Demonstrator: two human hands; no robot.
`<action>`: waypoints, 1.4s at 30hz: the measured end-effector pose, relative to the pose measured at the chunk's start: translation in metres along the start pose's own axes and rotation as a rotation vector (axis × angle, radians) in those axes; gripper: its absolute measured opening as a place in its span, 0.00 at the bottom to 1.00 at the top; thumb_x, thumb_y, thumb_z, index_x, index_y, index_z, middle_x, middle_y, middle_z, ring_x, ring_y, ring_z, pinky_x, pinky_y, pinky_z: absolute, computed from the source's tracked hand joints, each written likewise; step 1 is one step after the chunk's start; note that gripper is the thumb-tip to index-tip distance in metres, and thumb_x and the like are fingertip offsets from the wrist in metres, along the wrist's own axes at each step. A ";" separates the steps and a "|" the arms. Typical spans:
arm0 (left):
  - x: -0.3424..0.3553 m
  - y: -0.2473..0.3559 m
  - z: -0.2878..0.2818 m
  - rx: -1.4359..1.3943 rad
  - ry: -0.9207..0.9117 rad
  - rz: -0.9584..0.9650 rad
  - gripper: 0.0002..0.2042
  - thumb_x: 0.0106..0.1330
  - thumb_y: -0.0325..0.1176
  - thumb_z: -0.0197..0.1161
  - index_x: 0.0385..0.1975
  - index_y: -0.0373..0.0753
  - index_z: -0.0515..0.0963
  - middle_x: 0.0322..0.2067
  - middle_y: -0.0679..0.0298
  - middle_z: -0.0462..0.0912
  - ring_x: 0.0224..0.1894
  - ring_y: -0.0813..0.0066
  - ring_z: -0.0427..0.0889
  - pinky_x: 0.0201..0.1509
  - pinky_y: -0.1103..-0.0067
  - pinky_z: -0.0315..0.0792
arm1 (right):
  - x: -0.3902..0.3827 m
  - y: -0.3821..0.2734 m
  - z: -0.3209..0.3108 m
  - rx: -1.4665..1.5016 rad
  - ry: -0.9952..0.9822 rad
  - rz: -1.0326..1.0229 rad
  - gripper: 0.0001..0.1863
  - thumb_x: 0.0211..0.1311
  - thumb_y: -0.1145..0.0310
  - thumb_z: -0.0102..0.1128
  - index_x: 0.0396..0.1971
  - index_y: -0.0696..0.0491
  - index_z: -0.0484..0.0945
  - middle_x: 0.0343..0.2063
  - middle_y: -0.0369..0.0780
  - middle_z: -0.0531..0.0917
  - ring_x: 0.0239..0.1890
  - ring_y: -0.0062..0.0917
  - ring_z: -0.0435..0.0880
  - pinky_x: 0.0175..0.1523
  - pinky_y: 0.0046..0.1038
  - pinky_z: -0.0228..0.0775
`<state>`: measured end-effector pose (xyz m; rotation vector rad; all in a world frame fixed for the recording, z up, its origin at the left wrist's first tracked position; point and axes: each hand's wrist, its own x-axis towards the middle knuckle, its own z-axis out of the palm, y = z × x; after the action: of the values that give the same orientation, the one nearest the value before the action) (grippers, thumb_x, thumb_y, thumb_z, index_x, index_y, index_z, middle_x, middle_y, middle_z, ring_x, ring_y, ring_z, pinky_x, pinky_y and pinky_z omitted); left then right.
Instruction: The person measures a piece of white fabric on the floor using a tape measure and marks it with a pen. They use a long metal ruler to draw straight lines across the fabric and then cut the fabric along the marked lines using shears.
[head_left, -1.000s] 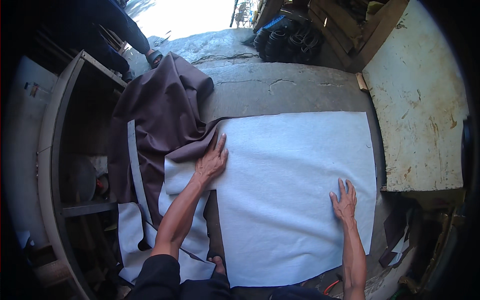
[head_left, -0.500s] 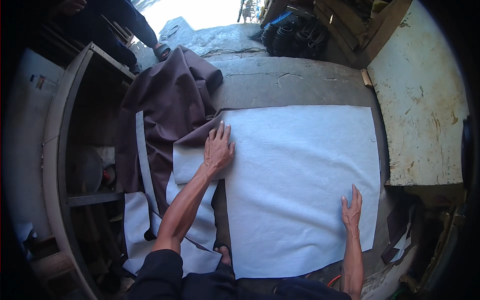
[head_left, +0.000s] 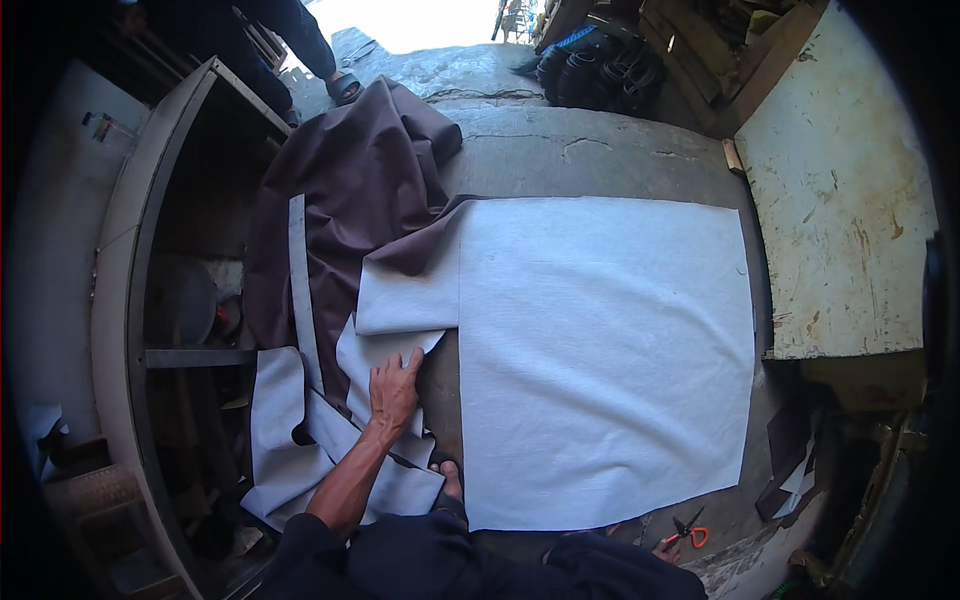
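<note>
A large rectangular sheet lies white side up on the floor, with soft creases and a dark edge showing along its top. My left hand has its fingers apart over a white-backed offcut left of the sheet, holding nothing. At the lower right, my right hand is mostly hidden by my dark clothing; its visible fingers are at one handle of a pair of scissors with red-orange handles and spread blades. Brown sheet material lies bunched at the upper left.
A pale straight strip rests on the brown material. An open-fronted cabinet stands at left, and a stained pale panel at right. Dark coiled items are piled at the back. Another person's foot is at the upper left.
My left hand has left the large sheet's left edge and come nearer, over the offcut. My right hand has withdrawn from the sheet to the scissors, which now show more fully.
</note>
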<state>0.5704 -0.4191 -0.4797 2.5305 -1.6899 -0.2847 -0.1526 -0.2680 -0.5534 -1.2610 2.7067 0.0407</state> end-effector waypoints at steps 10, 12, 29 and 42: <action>-0.004 0.008 -0.051 0.154 -0.127 0.006 0.14 0.56 0.32 0.63 0.42 0.36 0.81 0.42 0.53 0.74 0.47 0.56 0.75 0.48 0.65 0.66 | 0.033 -0.053 -0.007 -0.023 0.002 0.025 0.34 0.66 0.58 0.56 0.70 0.51 0.60 0.63 0.58 0.65 0.65 0.54 0.63 0.67 0.47 0.58; 0.011 0.024 -0.047 -0.043 -0.093 0.132 0.19 0.60 0.35 0.63 0.51 0.36 0.77 0.51 0.50 0.73 0.56 0.52 0.72 0.60 0.59 0.64 | 0.037 -0.056 -0.009 -0.026 0.000 0.016 0.34 0.66 0.58 0.56 0.70 0.50 0.60 0.63 0.58 0.64 0.65 0.54 0.62 0.67 0.48 0.58; 0.155 0.048 0.028 0.099 -0.155 0.114 0.33 0.73 0.48 0.43 0.75 0.40 0.50 0.76 0.57 0.48 0.78 0.62 0.46 0.78 0.54 0.42 | 0.043 -0.064 -0.019 -0.091 -0.008 -0.040 0.38 0.63 0.57 0.57 0.73 0.39 0.56 0.68 0.59 0.58 0.68 0.55 0.58 0.67 0.49 0.57; 0.216 0.052 0.018 -0.092 -0.127 0.106 0.30 0.74 0.51 0.42 0.75 0.52 0.55 0.75 0.55 0.52 0.74 0.53 0.57 0.75 0.58 0.52 | 0.086 0.027 0.000 -0.172 -0.193 -0.042 0.47 0.56 0.57 0.64 0.74 0.51 0.53 0.73 0.53 0.52 0.74 0.48 0.50 0.73 0.46 0.50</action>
<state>0.5997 -0.6377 -0.5114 2.3947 -1.8026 -0.5127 -0.2282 -0.3158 -0.5673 -1.2846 2.5553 0.3783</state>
